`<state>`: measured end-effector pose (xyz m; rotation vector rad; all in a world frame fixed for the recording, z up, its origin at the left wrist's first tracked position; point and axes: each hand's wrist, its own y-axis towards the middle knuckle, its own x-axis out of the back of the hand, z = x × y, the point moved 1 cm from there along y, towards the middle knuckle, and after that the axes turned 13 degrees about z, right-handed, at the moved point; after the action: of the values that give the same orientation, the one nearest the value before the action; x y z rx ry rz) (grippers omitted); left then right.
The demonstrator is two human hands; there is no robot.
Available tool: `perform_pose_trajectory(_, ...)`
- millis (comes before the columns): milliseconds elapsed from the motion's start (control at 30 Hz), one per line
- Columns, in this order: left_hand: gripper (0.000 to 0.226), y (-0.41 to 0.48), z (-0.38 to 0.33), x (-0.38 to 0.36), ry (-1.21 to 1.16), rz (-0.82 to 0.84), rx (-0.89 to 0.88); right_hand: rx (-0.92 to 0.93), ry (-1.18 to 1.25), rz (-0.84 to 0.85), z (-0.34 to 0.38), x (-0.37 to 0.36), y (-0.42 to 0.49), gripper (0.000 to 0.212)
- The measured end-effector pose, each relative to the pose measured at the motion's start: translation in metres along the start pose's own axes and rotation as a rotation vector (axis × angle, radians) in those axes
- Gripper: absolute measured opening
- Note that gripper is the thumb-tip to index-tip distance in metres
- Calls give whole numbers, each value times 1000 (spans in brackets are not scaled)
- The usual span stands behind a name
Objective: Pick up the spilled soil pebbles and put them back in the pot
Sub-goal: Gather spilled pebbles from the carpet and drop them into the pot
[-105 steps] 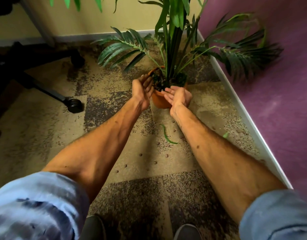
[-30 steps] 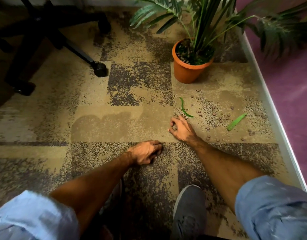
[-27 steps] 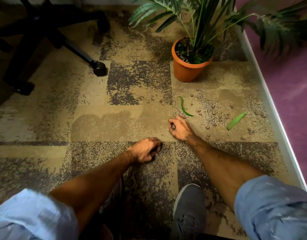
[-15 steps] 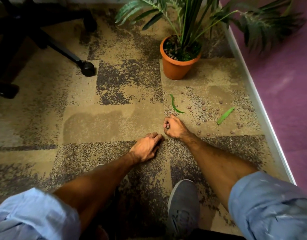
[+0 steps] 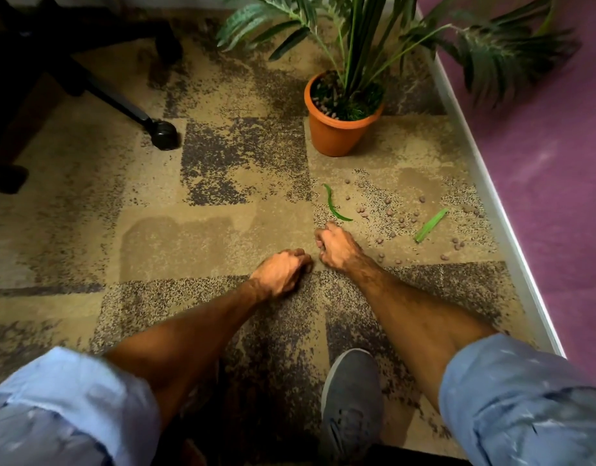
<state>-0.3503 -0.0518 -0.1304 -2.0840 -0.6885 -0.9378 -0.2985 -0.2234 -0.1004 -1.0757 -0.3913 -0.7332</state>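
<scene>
An orange pot (image 5: 335,139) with a palm plant stands on the carpet near the purple wall. Several small brown soil pebbles (image 5: 402,219) lie scattered on the carpet in front of it, to the right of my hands. My right hand (image 5: 338,247) is a closed fist resting on the carpet at the left edge of the spill, with pebbles showing in its grip. My left hand (image 5: 283,271) sits just left of it, fingers curled down onto the carpet. What lies under those fingers is hidden.
Two green leaf pieces (image 5: 333,206) (image 5: 431,225) lie among the pebbles. A white baseboard (image 5: 491,200) and purple wall close off the right side. A black office chair's leg and caster (image 5: 163,134) stand at the upper left. My grey shoe (image 5: 352,401) is below my hands.
My hands left the pot and came down to the carpet. In the last half second my left fingers curled in from flat, and my right fist stayed closed.
</scene>
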Motion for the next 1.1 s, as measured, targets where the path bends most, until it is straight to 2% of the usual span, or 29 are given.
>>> perform_pose_trajectory(67, 18, -2, 1, 4, -52, 13, -5, 33, 77, 41, -5, -3, 10, 45)
perform_pose_trajectory(167, 21, -4, -2, 4, -57, -23, 3, 10, 352, -36, -3, -1, 5, 46)
perform_pose_trajectory(333, 24, -7, -1, 5, -48, 14, 18, -30, 568, -35, -5, -7, 12, 48)
perform_pose_trajectory(433, 26, -4, -2, 10, -63, 48, 44, -27, 443, -21, -3, -5, 10, 31)
perform_pose_trajectory(500, 23, -3, -4, 12, -125, 71, 79, -63, 377, -26, -5, -1, 8, 33)
perform_pose_trajectory(567, 22, -2, -4, 16, -186, 33, 101, -19, 239, -68, -8, -2, 8, 33)
perform_pose_trajectory(600, 22, -2, -4, 18, -252, -2, 111, -22, 239, -54, -8, -3, 8, 26)
perform_pose_trajectory(700, 24, 3, -7, 29, -649, -116, 251, -49, 300, -99, -8, -4, 12, 17)
perform_pose_trajectory(800, 37, 13, -8, 46, -1533, -279, 407, -122, 639, -139, -1, 6, 19, 15)
perform_pose_trajectory(867, 31, 22, -5, 63, -1971, -339, 411, -125, 786, -175, 7, 19, 22, 16)
perform_pose_trajectory(933, 17, 32, 1, 82, -2157, -340, 366, -107, 901, -211, 13, 33, 28, 20)
perform_pose_trajectory(1033, 25, 53, 9, 110, -2300, -347, 360, -56, 1081, -273, 28, 59, 39, 14)
perform_pose_trajectory(1100, 28, 69, 13, 132, -2305, -371, 358, -8, 1169, -331, 41, 81, 46, 15)
